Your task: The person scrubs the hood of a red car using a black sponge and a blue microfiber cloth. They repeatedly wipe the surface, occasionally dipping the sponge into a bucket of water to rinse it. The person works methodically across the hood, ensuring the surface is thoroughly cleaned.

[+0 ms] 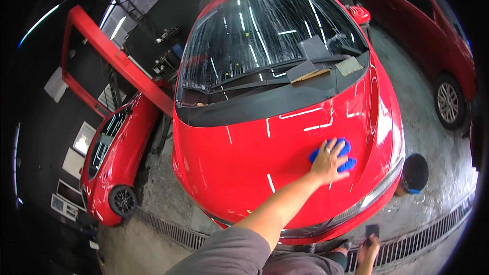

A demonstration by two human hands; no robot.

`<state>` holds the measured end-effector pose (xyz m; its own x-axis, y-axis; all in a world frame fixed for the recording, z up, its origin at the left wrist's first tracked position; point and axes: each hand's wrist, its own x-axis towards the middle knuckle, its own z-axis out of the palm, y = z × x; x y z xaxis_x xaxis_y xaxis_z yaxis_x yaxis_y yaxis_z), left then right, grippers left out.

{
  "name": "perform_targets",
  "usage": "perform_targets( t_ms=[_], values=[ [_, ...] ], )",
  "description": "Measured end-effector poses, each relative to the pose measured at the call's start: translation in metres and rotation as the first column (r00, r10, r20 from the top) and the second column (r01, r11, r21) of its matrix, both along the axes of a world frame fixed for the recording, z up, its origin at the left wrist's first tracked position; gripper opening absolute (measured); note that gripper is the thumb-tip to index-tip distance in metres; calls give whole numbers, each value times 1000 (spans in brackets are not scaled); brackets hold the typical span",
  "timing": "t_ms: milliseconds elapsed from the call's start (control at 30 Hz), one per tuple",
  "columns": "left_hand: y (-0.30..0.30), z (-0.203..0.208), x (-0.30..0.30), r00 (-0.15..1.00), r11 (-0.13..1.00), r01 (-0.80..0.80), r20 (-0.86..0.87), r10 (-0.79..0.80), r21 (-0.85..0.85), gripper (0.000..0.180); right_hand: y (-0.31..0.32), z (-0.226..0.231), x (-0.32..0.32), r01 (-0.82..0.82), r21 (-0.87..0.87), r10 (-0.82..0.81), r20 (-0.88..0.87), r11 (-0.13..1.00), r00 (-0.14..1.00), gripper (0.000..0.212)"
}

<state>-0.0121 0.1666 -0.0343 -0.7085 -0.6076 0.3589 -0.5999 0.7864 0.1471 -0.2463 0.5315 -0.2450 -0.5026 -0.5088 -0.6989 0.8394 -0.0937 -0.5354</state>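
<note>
Spread wide, the left hand [328,163] lies over a blue cloth [348,165] on the red hood [234,158], right of its middle; the right hand [369,248] pinches a dark flat pad [372,231] near the bumper [323,239]. Beyond, 3 flat pieces [349,66] rest by the windscreen [239,46].

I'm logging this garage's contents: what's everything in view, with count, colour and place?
Front car: one, red, centre
Left-hand car: one, red, left
Right-hand car: one, dark red, right
Frame: one, red, upper left
Flat pieces: three, greyish, windscreen base
Round container: one, dark, right floor
Floor grate: two stretches, dark, before front car
Cloth: one, blue, front car's hood
Handheld piece: one, dark, right hand
Left sleeve: one, grey, lower edge
Left hand: one, bare, on cloth
Right hand: one, bare, lower right
</note>
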Motion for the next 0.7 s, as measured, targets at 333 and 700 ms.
perform_targets(
  t_ms=[333,700],
  values=[
    [49,-56,-92,998,999,47,29,-48,19,36,-36,24,-46,-290,5,289,-74,957,954,40],
    [57,-61,-104,912,920,379,210,-353,-99,21,-71,48,-36,-473,-32,463,-157,880,872,50]
  ],
)
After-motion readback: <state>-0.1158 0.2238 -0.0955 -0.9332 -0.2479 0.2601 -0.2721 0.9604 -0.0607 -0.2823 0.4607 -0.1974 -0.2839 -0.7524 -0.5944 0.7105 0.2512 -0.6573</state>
